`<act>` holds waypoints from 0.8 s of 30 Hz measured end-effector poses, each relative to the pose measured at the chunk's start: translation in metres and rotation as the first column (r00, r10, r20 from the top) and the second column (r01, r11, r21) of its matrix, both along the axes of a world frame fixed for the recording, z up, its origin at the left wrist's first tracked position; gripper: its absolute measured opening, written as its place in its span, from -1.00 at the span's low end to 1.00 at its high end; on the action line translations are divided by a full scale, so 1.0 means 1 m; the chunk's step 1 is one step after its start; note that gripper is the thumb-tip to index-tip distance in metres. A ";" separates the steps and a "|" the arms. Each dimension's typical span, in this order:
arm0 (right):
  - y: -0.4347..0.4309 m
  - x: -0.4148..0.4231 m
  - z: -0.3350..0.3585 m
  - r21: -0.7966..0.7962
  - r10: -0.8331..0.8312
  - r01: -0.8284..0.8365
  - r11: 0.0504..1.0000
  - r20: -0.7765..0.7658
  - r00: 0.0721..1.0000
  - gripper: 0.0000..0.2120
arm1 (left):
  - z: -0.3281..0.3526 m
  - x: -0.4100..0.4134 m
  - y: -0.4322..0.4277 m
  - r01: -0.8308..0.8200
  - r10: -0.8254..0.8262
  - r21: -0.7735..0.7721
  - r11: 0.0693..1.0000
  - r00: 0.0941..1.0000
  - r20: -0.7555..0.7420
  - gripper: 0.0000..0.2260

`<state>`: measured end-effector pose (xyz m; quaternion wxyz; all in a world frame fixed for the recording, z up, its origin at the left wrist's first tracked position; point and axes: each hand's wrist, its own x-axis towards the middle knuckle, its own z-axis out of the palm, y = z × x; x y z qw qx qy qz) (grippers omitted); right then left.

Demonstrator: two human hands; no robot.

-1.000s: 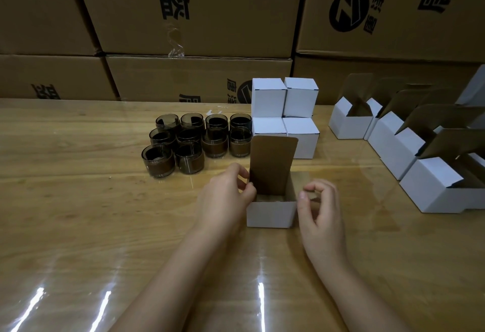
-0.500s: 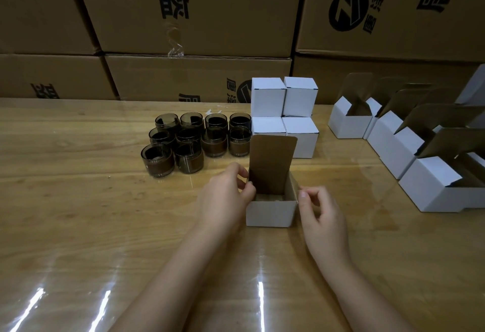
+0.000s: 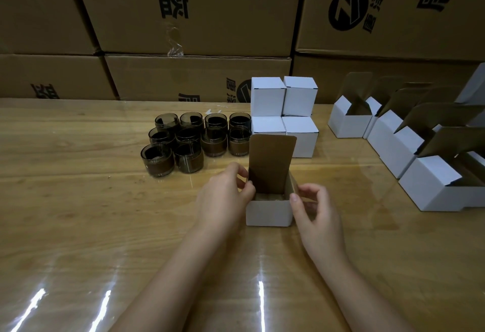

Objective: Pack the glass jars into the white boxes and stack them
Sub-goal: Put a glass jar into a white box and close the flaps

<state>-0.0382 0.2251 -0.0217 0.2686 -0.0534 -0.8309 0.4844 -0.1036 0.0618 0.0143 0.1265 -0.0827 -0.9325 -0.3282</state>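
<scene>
A small white box [image 3: 269, 213] stands open in the middle of the table, its brown lid flap [image 3: 271, 163] upright at the back. My left hand [image 3: 225, 195] holds the box's left edge, with the thumb at the rim. My right hand [image 3: 315, 208] pinches the right side flap between thumb and curled fingers. What lies inside the box is hidden. Several dark glass jars [image 3: 194, 142] sit grouped to the back left. Behind the open box, closed white boxes [image 3: 283, 113] are stacked two high.
Several open white boxes [image 3: 393, 142] with raised flaps line the right side of the wooden table [image 3: 78, 200]. Large brown cartons [image 3: 199, 16] form a wall along the table's far edge.
My right hand has moved in toward the box and brought the right side flap up from lying outward. My left hand has stayed at the left edge.
</scene>
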 end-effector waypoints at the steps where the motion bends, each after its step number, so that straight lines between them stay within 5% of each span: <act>1: 0.000 0.000 0.001 -0.005 0.010 -0.010 1.000 0.003 1.000 -0.73 | 0.000 0.001 0.000 -0.001 0.001 0.001 1.000 1.000 -0.003 -0.91; 10: 0.004 -0.002 0.003 -0.191 0.109 -0.103 0.976 0.018 0.994 -0.73 | 0.007 0.004 0.002 0.049 -0.049 -0.038 0.998 0.999 -0.013 -0.81; 24: 0.005 -0.002 0.003 -0.272 0.179 -0.175 0.946 -0.011 0.984 -0.62 | 0.016 0.005 -0.001 0.185 -0.187 -0.098 0.978 0.982 -0.007 -0.50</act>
